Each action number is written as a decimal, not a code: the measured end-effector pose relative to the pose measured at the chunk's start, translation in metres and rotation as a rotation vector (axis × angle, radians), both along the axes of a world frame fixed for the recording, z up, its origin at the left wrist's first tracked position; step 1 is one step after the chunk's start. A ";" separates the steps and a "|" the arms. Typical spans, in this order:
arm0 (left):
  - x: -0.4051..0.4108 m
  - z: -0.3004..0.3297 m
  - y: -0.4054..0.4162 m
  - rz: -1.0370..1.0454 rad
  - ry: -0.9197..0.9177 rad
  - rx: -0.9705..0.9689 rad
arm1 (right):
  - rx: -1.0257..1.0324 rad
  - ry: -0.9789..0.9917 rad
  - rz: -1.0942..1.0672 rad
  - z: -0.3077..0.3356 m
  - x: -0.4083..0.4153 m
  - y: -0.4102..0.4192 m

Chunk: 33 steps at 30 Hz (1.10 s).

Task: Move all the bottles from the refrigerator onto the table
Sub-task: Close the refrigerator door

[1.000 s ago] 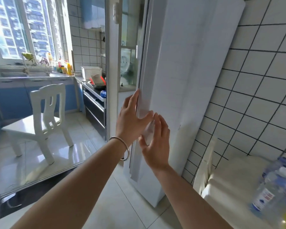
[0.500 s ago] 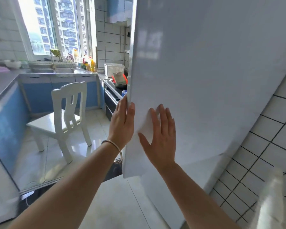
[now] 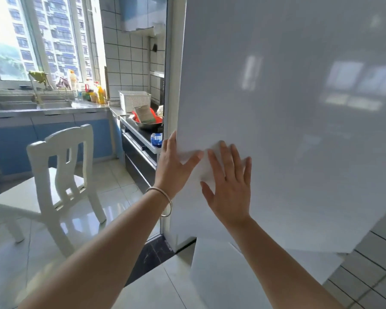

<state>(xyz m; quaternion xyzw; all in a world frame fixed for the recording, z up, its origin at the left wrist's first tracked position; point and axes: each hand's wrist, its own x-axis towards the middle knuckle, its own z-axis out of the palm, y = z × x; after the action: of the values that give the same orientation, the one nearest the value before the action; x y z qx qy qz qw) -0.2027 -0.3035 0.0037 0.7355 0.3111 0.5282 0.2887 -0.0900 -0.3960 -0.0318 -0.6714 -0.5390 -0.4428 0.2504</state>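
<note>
The white refrigerator door (image 3: 288,108) fills the right half of the head view, and its inside is hidden. My left hand (image 3: 173,163) holds the door's left edge, with the thumb on the front face and the fingers along the edge. My right hand (image 3: 228,186) presses flat on the front face beside it, fingers straight and spread. The lower refrigerator door (image 3: 227,275) shows below my right forearm. No refrigerator bottles and no table are in view.
A white chair (image 3: 60,175) stands on the glossy floor to the left. Behind it a blue counter with a sink (image 3: 31,105) runs under the window. A white basket (image 3: 134,100) and a wok (image 3: 147,123) sit by the doorway. A tiled wall (image 3: 370,264) is at lower right.
The door's front face has turned from edge-on to nearly square to me and now fills the view. Both hands stayed on it. The table with bottles at lower right has left the view.
</note>
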 end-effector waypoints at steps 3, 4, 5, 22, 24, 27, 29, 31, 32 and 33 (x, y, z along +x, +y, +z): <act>0.019 0.003 0.041 -0.079 0.008 0.014 | 0.030 0.010 -0.118 0.003 0.014 0.027; 0.027 0.002 0.055 -0.109 0.009 0.003 | 0.030 0.020 -0.172 0.005 0.020 0.035; 0.036 0.003 0.070 -0.145 0.018 -0.012 | 0.019 0.046 -0.234 0.006 0.027 0.044; 0.201 0.000 0.208 -0.494 -0.028 -0.142 | -0.035 0.209 -0.743 0.020 0.148 0.088; 0.214 0.001 0.212 -0.504 -0.025 -0.166 | -0.032 0.202 -0.765 0.018 0.157 0.091; 0.232 0.004 0.219 -0.551 -0.027 -0.208 | -0.030 0.183 -0.801 0.016 0.169 0.100; 0.242 0.004 0.221 -0.570 -0.019 -0.221 | -0.025 0.181 -0.821 0.015 0.175 0.104; 0.251 0.005 0.221 -0.584 -0.017 -0.221 | -0.023 0.185 -0.836 0.015 0.180 0.108; 0.256 0.005 0.222 -0.592 -0.017 -0.226 | -0.023 0.185 -0.846 0.015 0.182 0.110; 0.260 0.005 0.223 -0.600 -0.012 -0.233 | -0.021 0.183 -0.857 0.015 0.184 0.112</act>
<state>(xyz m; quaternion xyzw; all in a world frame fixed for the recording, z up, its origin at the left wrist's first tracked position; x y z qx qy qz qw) 0.0569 -0.0806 0.0090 0.7532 0.1367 0.3847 0.5157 0.0942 -0.2844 -0.0164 -0.8734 -0.1917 -0.4399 0.0839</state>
